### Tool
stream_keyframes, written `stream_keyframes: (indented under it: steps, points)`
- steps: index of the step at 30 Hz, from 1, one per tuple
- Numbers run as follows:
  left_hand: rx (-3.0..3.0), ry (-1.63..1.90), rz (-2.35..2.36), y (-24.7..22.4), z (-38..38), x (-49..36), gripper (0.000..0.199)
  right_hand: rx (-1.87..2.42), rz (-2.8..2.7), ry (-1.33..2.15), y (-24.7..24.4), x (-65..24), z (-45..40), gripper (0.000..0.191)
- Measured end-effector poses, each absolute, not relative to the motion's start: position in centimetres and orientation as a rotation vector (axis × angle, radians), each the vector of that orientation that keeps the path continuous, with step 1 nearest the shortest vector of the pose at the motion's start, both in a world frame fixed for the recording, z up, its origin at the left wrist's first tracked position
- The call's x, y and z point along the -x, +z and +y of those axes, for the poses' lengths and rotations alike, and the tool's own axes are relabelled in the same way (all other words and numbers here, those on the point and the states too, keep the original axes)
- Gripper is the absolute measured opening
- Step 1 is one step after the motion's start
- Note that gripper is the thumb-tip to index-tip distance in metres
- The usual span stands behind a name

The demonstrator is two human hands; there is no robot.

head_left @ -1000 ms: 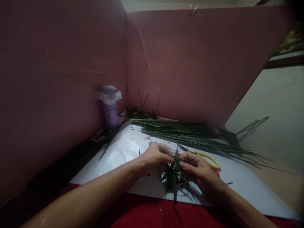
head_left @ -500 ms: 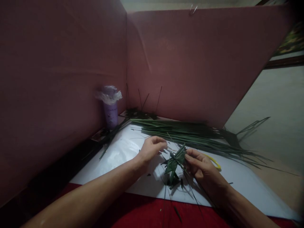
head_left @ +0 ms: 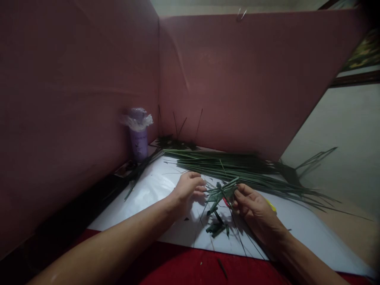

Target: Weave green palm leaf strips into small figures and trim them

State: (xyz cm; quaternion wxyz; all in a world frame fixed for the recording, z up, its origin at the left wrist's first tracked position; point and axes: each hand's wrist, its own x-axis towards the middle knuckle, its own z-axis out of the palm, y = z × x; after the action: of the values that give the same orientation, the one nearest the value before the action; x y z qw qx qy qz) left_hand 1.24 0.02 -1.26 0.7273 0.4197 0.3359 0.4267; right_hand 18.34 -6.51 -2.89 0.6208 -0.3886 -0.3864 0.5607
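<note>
A folded figure of green leaf strips [head_left: 219, 193], with thin stems trailing down from it, hangs just over the white sheet. My right hand [head_left: 251, 202] pinches its right side between thumb and fingers. To the left of it is my left hand [head_left: 190, 188], its fingertips close to the strip ends and slightly apart; whether they touch a strip is hard to see. Below the figure, short cut leaf pieces [head_left: 216, 228] lie on the sheet. Partly hidden behind my right hand is a yellow handle-like loop [head_left: 271, 206]. A small red part [head_left: 225, 202] shows behind the figure.
Long green leaves [head_left: 219, 164] lie in a bundle across the back of the white sheet [head_left: 148, 190]. A purple tumbler [head_left: 139, 142] topped with clear plastic stands at the back left. Pink panels [head_left: 237, 79] enclose the left and back. Red cloth [head_left: 166, 263] covers the front.
The leaf figure has been turned and raised a little, its strips now pointing sideways. My left fingers have loosened from a pinch and spread slightly. The red part has come into view.
</note>
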Motion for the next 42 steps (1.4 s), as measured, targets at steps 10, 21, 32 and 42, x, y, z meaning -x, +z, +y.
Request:
stream_keyframes:
  steps: [10,21,32,42]
  points:
    - [-0.932,0.629,0.667,-1.5,-0.4,-1.2,0.034,0.952,-0.923,1.314,-3.1,-18.5,-6.8,0.017]
    - [-1.139,0.835,0.710,-1.5,-0.1,-1.3,0.033,1.006,-0.996,1.265,-2.2,-17.7,-7.3,0.023]
    - [-1.191,0.777,0.673,-2.2,0.2,-1.4,0.036,1.055,-1.046,1.228,-3.1,-18.1,-6.7,0.025]
    - [-1.073,0.767,0.590,-0.8,-0.8,-1.5,0.029,0.982,-0.917,1.317,-2.8,-18.3,-6.8,0.016]
